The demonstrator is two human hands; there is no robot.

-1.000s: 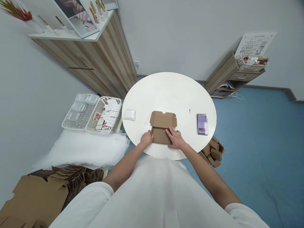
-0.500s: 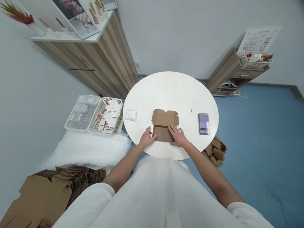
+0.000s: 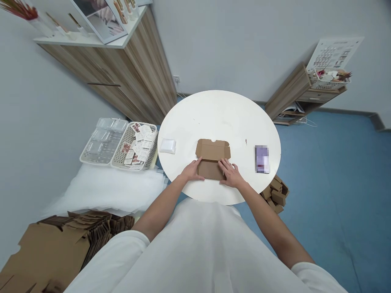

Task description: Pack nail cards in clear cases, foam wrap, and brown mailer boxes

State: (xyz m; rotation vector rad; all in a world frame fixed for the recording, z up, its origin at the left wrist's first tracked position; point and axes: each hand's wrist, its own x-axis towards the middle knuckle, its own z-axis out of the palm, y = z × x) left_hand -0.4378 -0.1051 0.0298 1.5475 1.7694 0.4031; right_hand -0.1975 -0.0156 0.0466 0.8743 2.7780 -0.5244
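Observation:
In front of me lies a brown cardboard box (image 3: 210,170) with its lid (image 3: 213,149) folded back, away from my body. The box's shallow tray faces up, and no contents show inside it. My left hand (image 3: 193,170) grips the tray's left side, fingers along that wall and thumb at the near left corner. At the opposite end, my right hand (image 3: 231,173) holds the right side, its fingers reaching over the wall and its thumb near the front edge.
On the round white table (image 3: 220,114) are a small white packet (image 3: 168,146) at left and a purple blurred item (image 3: 262,159) at right. Left of the table stand a basket of cards (image 3: 137,148), a clear-case tray (image 3: 102,142) and flattened cardboard (image 3: 49,252). Folded boxes (image 3: 276,193) sit low at right.
My left hand has moved right, from beside the box's near left corner onto its left side. My right hand stays at the right side, and the view has shifted slightly.

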